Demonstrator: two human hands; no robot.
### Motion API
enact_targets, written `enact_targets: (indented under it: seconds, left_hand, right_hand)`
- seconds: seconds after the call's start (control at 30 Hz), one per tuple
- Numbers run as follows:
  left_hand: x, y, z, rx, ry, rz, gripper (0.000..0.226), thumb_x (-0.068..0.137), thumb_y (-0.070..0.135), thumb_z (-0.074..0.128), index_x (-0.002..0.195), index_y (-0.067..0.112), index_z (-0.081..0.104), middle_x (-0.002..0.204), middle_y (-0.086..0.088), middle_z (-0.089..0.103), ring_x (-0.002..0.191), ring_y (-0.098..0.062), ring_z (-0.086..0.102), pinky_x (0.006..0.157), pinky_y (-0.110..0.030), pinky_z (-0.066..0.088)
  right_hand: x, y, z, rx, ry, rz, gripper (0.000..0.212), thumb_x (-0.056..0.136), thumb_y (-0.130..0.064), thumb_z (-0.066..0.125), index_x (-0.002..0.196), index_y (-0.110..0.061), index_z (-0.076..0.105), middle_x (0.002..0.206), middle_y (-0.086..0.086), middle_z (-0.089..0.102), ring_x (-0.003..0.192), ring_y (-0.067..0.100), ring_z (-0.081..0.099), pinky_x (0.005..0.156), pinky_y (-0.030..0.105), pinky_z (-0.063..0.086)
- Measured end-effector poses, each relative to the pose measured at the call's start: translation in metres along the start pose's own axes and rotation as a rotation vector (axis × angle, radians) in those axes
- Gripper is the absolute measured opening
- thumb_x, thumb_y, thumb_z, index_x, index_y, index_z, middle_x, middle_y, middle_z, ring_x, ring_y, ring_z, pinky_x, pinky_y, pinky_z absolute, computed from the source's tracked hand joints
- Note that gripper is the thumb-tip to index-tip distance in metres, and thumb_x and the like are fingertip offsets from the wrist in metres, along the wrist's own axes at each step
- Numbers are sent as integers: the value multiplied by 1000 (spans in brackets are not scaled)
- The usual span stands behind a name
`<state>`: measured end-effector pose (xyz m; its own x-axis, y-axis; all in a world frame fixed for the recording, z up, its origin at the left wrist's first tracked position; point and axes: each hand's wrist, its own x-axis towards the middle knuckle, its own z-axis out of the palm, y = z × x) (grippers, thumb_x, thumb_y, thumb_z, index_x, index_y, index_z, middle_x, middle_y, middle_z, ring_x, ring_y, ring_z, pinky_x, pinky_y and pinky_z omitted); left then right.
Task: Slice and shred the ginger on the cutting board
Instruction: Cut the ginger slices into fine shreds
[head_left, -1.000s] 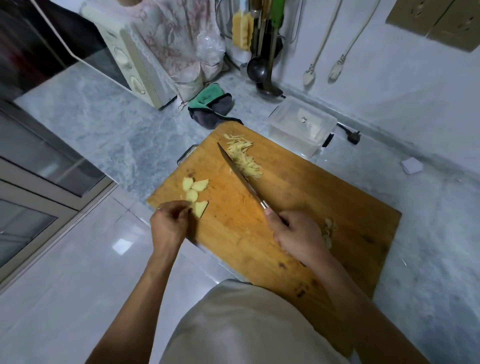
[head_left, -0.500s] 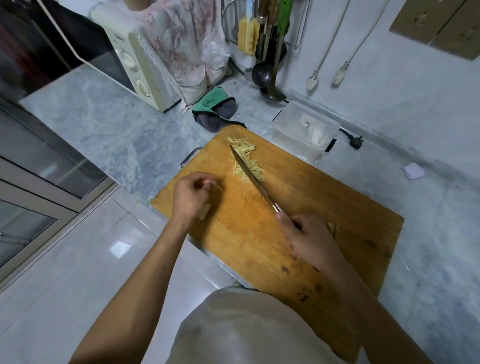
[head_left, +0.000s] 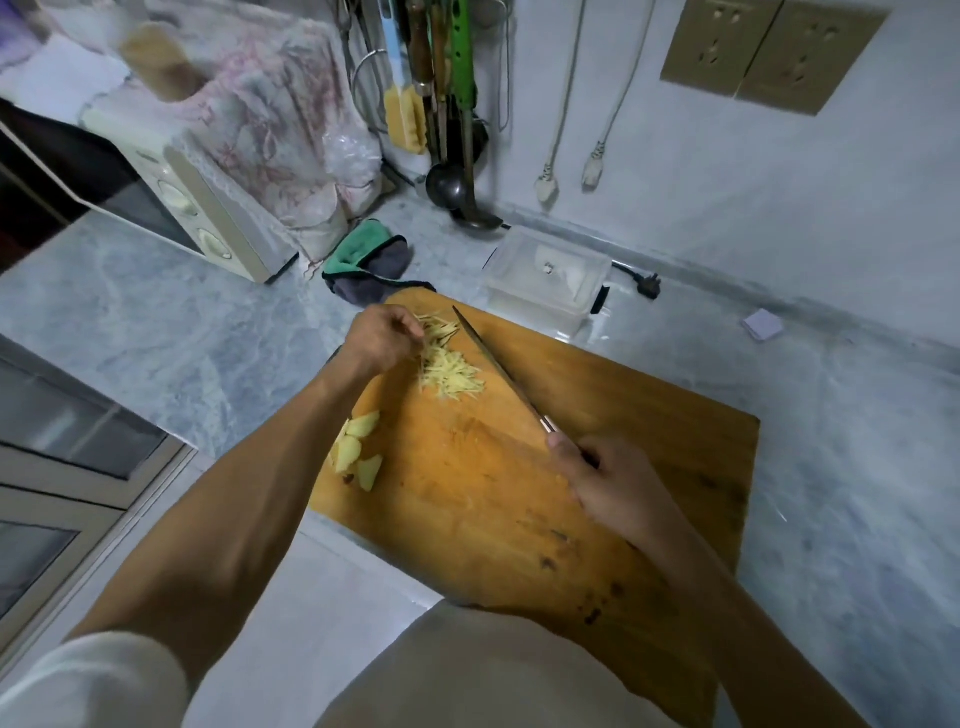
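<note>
A wooden cutting board (head_left: 649, 415) lies on the marble counter. A pile of shredded ginger (head_left: 447, 366) sits near its far left corner. Several flat ginger slices (head_left: 358, 449) lie at the board's left edge, partly behind my left forearm. My left hand (head_left: 379, 338) is at the far left end of the shred pile, its curled fingertips pinching ginger shreds. My right hand (head_left: 608, 483) grips the handle of a knife (head_left: 498, 364). The blade points away from me and lies along the right side of the shreds.
A clear plastic box (head_left: 545, 280) stands just beyond the board. A green and grey cloth (head_left: 366, 262) lies at the far left, beside a microwave (head_left: 192, 218) draped in fabric. Ladles and utensils (head_left: 457, 182) hang by the wall. A black plug (head_left: 649, 285) lies on the counter.
My left hand left the slices at the board's left edge and moved away from me to the shred pile. The knife and my right hand stayed about where they were.
</note>
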<state>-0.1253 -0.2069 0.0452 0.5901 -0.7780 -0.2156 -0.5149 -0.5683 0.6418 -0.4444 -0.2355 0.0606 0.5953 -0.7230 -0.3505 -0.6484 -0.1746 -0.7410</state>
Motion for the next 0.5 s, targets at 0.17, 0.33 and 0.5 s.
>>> enact_targets:
  seconds: [0.17, 0.33, 0.5]
  left_hand:
    - [3, 2, 4, 70, -27, -24, 28, 72, 18, 88, 65, 20, 61, 66, 9, 61, 60, -1, 51, 47, -3, 36]
    - [4, -5, 6, 102, 1, 7, 12, 84, 2, 71, 82, 14, 74, 86, 1, 70, 80, -9, 61, 72, -18, 47]
    - [2, -12, 7, 4, -24, 20, 13, 86, 1, 69, 89, 11, 77, 88, 2, 71, 84, -8, 64, 79, -17, 49]
  right_hand:
    - [0, 1, -5, 52, -29, 7, 68, 96, -61, 45, 75, 1, 60, 61, 5, 54, 55, 18, 52, 57, 31, 39]
    - [2, 4, -5, 39, -39, 10, 70, 98, -60, 45, 84, 7, 62, 64, 5, 55, 58, 18, 53, 60, 32, 40]
    - [2, 4, -5, 32, -41, 20, 68, 97, -60, 46, 79, 4, 62, 63, 6, 55, 57, 18, 53, 60, 32, 40]
